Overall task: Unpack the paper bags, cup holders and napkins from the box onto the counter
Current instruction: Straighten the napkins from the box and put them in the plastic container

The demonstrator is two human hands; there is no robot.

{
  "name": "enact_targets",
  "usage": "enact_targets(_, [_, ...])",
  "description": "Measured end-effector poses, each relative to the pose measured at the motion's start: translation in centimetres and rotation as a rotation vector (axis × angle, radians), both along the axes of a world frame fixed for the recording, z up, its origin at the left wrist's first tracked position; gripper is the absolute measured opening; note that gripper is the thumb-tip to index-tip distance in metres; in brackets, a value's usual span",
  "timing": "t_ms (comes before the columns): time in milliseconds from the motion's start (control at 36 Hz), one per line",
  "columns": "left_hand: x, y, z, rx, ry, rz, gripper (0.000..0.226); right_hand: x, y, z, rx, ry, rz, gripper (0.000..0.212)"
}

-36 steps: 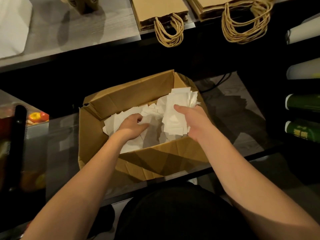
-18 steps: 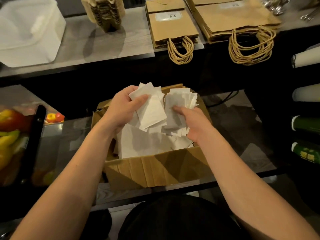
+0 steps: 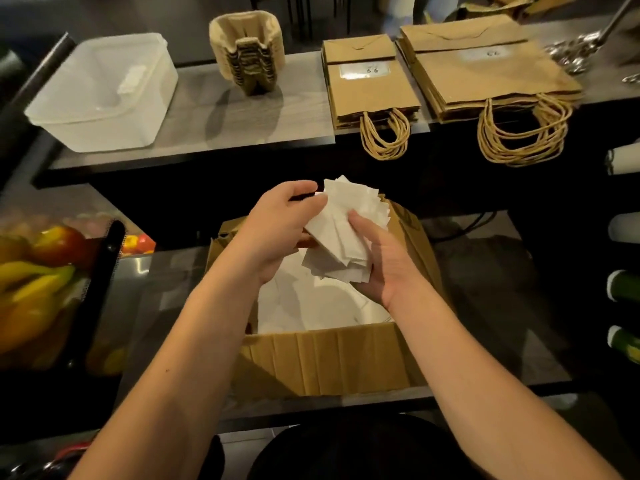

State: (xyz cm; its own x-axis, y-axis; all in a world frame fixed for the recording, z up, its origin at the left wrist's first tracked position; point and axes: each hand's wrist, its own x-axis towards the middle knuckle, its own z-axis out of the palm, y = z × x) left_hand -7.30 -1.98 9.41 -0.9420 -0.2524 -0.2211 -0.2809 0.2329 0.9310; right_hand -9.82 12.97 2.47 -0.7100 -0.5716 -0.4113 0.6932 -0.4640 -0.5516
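An open cardboard box (image 3: pixel 329 358) sits on a lower glass shelf in front of me, with loose white napkins (image 3: pixel 311 303) lying inside. Above it, my left hand (image 3: pixel 277 230) and my right hand (image 3: pixel 384 261) together grip one stack of white napkins (image 3: pixel 346 230). On the grey counter (image 3: pixel 242 116) behind stand a stack of brown pulp cup holders (image 3: pixel 247 53), a pile of small brown paper bags (image 3: pixel 370 81) and a pile of large brown paper bags (image 3: pixel 485 64), their twine handles hanging over the edge.
A translucent plastic container (image 3: pixel 104 91) stands at the counter's left end. Metal utensils (image 3: pixel 575 53) lie at its far right. Fruit in a display (image 3: pixel 38 271) is at left. Rolls and green bottles (image 3: pixel 623 289) line the right edge.
Both hands rose out of the box with napkins. The left hand's bunch has been brought against the right hand's bunch into one stack. The view tilted up toward the counter.
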Motion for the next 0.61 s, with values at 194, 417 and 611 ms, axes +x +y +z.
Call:
enact_targets(194, [1.4,-0.5,0.7,0.057,-0.002,-0.131,0.012,-0.4,-0.8,0.1,-0.025,0.097,0.013,0.061])
enact_targets(417, [2.6,0.9,1.4,-0.301,0.121,-0.226,0.006,0.5,-1.5,-0.2,0.019,0.212,-0.017,0.075])
enact_targets(611, [2.9,1.5,1.3,-0.179,0.086,-0.225,0.007,0.9,-1.9,-0.3,-0.030,0.159,-0.021,0.072])
